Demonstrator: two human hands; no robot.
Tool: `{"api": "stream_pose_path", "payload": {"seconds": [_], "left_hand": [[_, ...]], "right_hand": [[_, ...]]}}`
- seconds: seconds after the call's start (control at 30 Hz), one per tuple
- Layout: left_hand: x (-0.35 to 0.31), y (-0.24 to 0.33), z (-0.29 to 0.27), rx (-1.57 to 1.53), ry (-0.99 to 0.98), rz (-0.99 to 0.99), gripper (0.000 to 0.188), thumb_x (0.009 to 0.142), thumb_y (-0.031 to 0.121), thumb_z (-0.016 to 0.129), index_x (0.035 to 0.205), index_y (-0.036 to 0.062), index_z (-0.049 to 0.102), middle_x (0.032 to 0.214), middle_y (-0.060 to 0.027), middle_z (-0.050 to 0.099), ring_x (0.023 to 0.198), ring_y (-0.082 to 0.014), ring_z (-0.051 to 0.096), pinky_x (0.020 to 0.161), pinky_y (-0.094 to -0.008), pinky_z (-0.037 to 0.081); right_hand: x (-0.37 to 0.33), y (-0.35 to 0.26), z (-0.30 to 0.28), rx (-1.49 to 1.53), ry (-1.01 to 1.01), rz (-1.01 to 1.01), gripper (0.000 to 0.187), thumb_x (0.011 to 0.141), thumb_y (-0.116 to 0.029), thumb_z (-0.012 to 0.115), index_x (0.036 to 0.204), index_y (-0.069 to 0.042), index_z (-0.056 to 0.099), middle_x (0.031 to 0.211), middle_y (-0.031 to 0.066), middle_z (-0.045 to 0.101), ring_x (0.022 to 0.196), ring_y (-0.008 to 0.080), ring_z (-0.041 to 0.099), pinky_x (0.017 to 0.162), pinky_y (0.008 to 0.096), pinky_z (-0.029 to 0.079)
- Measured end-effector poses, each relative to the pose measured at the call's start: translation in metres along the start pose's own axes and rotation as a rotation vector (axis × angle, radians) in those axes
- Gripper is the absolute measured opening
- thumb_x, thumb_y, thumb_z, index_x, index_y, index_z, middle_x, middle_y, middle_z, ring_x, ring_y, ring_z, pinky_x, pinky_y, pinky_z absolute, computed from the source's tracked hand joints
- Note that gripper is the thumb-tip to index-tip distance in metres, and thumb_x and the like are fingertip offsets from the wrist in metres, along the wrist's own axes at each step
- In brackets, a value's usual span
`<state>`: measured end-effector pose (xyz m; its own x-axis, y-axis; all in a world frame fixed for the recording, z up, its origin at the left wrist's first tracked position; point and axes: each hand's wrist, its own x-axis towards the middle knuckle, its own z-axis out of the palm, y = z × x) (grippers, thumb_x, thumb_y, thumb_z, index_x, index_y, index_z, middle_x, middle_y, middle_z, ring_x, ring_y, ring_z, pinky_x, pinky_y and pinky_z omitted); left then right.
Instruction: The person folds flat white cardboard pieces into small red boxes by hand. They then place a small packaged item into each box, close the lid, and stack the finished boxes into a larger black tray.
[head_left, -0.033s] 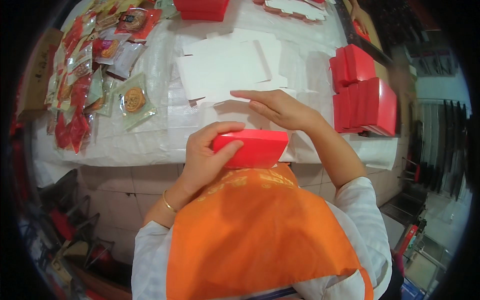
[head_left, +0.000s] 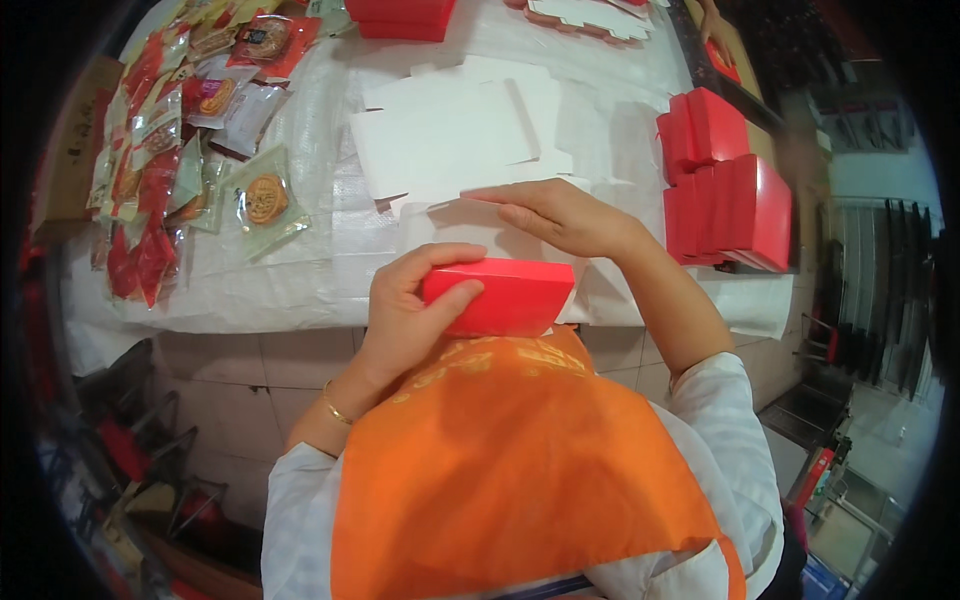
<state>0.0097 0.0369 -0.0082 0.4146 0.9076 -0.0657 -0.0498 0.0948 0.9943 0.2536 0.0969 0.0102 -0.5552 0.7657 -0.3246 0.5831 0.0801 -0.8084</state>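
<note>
A red cardboard box stands on edge at the table's front, just above my orange apron. Its white-lined flap lies open on the far side. My left hand is closed round the box's left end, thumb on the near face and fingers over the top. Beyond the box, my right hand reaches over the flap with straight fingers along its far edge; the thumb lies against the white inside. Flat white cardboard blanks are spread just past the flap.
Packaged mooncakes and other wrapped pastries cover the table's left side. Red boxes are stacked at the right edge, with another red stack at the back. A co-worker's hand touches something red at the far right.
</note>
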Motion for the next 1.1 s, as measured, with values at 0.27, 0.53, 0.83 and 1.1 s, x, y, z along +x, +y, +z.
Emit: {"api": "stream_pose_path", "payload": {"seconds": [0.27, 0.53, 0.83, 1.1], "left_hand": [[0.001, -0.013, -0.001, -0.263, 0.135, -0.206, 0.021, 0.09, 0.004, 0.068, 0.111, -0.0006, 0.065, 0.105, -0.0058, 0.068, 0.095, -0.0104, 0.063, 0.084, -0.0259, 0.053], [0.0, -0.017, 0.002, -0.407, 0.119, -0.355, 0.024, 0.094, 0.0, 0.063, 0.117, -0.0007, 0.058, 0.108, -0.0081, 0.065, 0.095, -0.0104, 0.064, 0.083, -0.0255, 0.055], [-0.003, -0.012, 0.007, -0.465, 0.167, -0.381, 0.019, 0.093, -0.001, 0.063, 0.111, 0.0004, 0.058, 0.106, -0.009, 0.065, 0.093, -0.0118, 0.064, 0.083, -0.0264, 0.056], [-0.008, -0.012, 0.008, -0.413, 0.219, -0.323, 0.021, 0.092, -0.003, 0.065, 0.11, 0.0006, 0.057, 0.104, -0.0081, 0.066, 0.093, -0.0114, 0.065, 0.082, -0.0271, 0.056]], "right_hand": [[-0.005, 0.015, 0.004, 0.164, 0.008, -0.078, 0.036, 0.105, -0.024, 0.049, 0.133, -0.006, 0.06, 0.118, 0.0082, 0.067, 0.102, 0.017, 0.062, 0.092, 0.0324, 0.048], [0.002, -0.007, -0.007, 0.212, -0.002, 0.041, 0.015, 0.099, -0.01, 0.056, 0.111, -0.003, 0.061, 0.101, 0.0023, 0.066, 0.074, 0.0078, 0.056, 0.068, 0.0255, 0.048], [0.003, -0.026, 0.008, -0.084, 0.054, -0.085, 0.019, 0.093, -0.013, 0.059, 0.108, -0.005, 0.065, 0.099, 0.0106, 0.069, 0.081, 0.024, 0.065, 0.073, 0.0334, 0.052], [-0.003, -0.029, 0.008, -0.033, 0.064, -0.134, 0.016, 0.094, -0.005, 0.059, 0.108, -0.002, 0.065, 0.095, 0.0075, 0.068, 0.079, 0.015, 0.065, 0.07, 0.0277, 0.053]]}}
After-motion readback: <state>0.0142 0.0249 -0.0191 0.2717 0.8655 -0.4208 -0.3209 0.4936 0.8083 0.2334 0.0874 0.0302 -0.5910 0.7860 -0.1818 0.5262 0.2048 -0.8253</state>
